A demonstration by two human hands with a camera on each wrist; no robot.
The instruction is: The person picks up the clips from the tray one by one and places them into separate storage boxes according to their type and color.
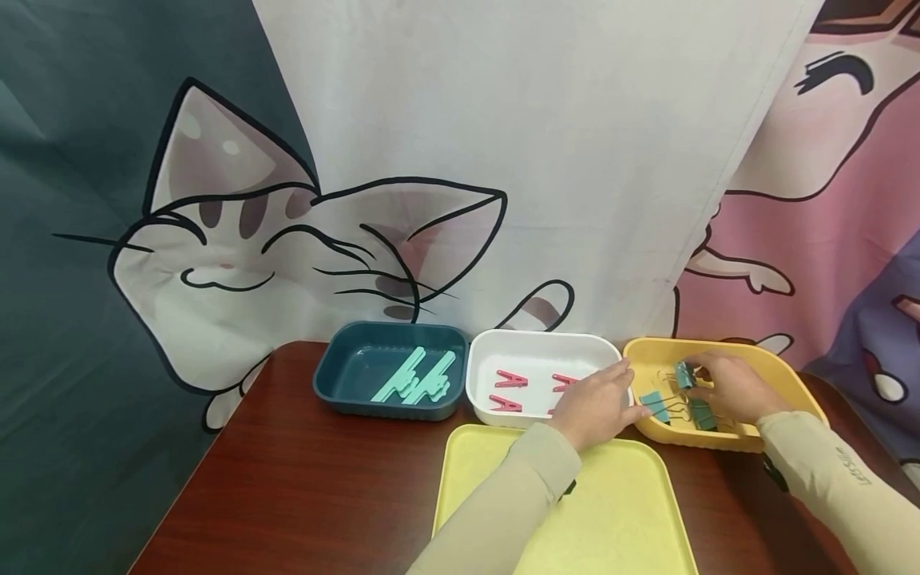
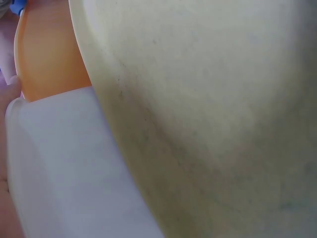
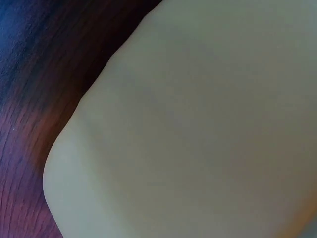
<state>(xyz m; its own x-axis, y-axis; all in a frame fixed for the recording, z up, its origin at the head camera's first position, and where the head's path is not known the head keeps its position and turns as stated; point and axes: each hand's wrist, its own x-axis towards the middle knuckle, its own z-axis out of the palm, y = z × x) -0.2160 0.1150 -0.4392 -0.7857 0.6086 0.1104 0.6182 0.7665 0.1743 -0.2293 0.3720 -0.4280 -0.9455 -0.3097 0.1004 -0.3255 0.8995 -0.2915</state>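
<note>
In the head view my right hand point(image 1: 740, 387) reaches into the yellow bin point(image 1: 787, 383) and pinches a teal binder clip point(image 1: 685, 374) between thumb and fingertips. Below it in the same bin lie a light blue binder clip point(image 1: 655, 406) and a dark green binder clip point(image 1: 703, 414), their wire handles showing. My left hand point(image 1: 595, 406) is over the right front of the white bin point(image 1: 528, 340), its extended fingers touching the rims where the two bins meet. It partly hides the small red clothespins point(image 1: 509, 403) inside. The left wrist view catches only its edge.
A dark teal bin point(image 1: 345, 401) at the left holds mint-green clips point(image 1: 406, 375). In front of the white bin lies a yellow tray point(image 1: 611, 519) on the dark wooden table point(image 1: 309, 479). A curtain with cartoon cats point(image 1: 575, 144) hangs close behind the bins.
</note>
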